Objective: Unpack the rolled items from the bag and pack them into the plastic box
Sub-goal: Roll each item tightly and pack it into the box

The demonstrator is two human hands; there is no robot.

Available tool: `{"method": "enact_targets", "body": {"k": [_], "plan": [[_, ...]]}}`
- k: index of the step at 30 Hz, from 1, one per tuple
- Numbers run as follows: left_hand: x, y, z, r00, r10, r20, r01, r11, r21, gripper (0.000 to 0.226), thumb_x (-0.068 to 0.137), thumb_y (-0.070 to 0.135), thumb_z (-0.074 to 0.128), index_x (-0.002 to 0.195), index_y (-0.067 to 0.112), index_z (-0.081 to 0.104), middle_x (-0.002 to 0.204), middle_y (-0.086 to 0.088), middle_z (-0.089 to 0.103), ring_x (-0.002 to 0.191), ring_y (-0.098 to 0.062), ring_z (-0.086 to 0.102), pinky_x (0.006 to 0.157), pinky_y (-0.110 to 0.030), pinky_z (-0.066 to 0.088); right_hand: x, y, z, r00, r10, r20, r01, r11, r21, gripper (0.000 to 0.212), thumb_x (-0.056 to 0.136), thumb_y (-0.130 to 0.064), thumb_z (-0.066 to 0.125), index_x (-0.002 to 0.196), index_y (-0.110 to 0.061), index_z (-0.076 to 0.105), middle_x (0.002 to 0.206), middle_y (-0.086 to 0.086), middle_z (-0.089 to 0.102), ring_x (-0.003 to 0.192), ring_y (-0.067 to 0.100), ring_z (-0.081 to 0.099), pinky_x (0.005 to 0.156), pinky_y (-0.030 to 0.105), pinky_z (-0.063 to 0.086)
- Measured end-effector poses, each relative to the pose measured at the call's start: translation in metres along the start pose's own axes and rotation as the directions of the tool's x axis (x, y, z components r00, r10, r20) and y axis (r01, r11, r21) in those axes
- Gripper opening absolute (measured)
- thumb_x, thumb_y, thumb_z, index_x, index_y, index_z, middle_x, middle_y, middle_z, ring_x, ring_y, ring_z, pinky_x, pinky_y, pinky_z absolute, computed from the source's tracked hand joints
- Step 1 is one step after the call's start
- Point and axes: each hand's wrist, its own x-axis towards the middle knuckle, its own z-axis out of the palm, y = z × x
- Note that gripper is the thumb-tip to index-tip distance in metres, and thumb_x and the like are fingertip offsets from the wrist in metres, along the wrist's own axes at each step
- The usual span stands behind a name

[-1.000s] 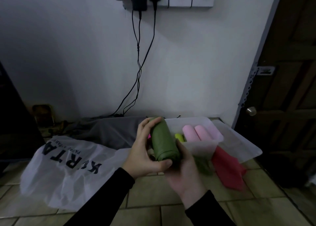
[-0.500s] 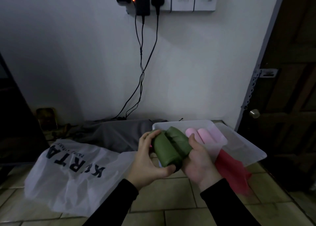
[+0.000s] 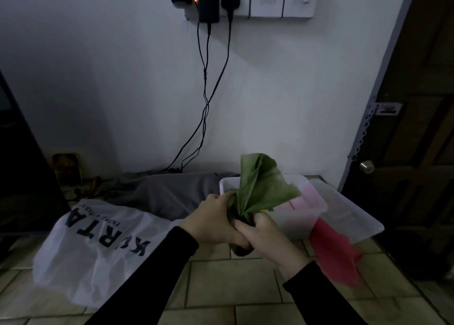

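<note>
A green cloth (image 3: 260,184) sticks up loose and fanned out above my two hands, its lower end bunched between them. My left hand (image 3: 213,220) and my right hand (image 3: 264,233) both grip that bunched end, just in front of the clear plastic box (image 3: 317,214). Inside the box I make out pink rolled items (image 3: 307,192); the green cloth hides most of the box's inside. The white plastic bag (image 3: 98,241) with black lettering lies flat on the tiled floor to the left.
A red cloth (image 3: 334,253) lies on the tiles beside the box, and the box lid (image 3: 351,211) rests to its right. Grey fabric (image 3: 167,189) lies along the wall. Cables (image 3: 205,98) hang from wall sockets. A dark door (image 3: 412,152) stands at right.
The green roll, tight a second ago, has come undone: its free end now flares upward while both hands hold the lower end. The hands have stayed near the box front.
</note>
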Motion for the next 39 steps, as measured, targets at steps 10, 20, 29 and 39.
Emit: {"method": "enact_targets", "body": {"k": [10,20,29,39], "plan": [[-0.015,0.005,0.018,0.939,0.118,-0.323,-0.229,0.915,-0.333,0.117,0.047,0.049,0.080,0.147,0.024,0.025,0.138,0.011,0.027,0.124,0.003,0.038,0.096,-0.002,0.034,0.013,0.000,-0.015,0.980,0.177,0.090,-0.177,0.574,0.799,0.030,0.087,-0.004,0.048,0.111,0.002,0.064,0.107,0.023,0.067,0.104,0.039,0.061,0.094,0.049,0.046],[-0.006,0.011,0.019,0.947,0.071,-0.312,-0.156,0.954,-0.255,0.103,0.045,0.052,0.080,0.138,0.040,0.035,0.127,0.012,0.032,0.120,-0.003,0.039,0.100,-0.019,0.043,0.027,-0.006,-0.016,0.987,0.151,-0.053,-0.048,0.599,0.799,0.034,0.097,-0.031,0.047,0.097,-0.004,0.068,0.083,0.012,0.075,0.072,0.023,0.073,0.065,0.033,0.057],[0.012,0.019,-0.012,0.996,0.000,0.091,0.009,0.995,-0.101,0.032,0.048,0.056,0.076,0.071,0.044,0.057,0.081,0.016,0.065,0.085,-0.004,0.062,0.067,-0.017,0.049,0.026,0.005,-0.008,0.995,0.095,0.011,-0.078,0.748,0.659,0.020,0.093,-0.017,0.053,0.102,-0.007,0.069,0.091,0.008,0.075,0.090,0.022,0.069,0.078,0.032,0.055],[0.007,0.011,0.031,0.934,0.044,-0.356,-0.174,0.923,-0.343,0.122,0.047,0.060,0.079,0.148,0.023,0.023,0.143,0.013,0.019,0.135,-0.007,0.031,0.109,-0.023,0.036,0.030,-0.006,-0.018,0.988,0.137,0.071,-0.132,0.517,0.846,0.022,0.089,-0.007,0.047,0.088,0.001,0.067,0.076,0.016,0.073,0.072,0.026,0.068,0.067,0.033,0.056]]}}
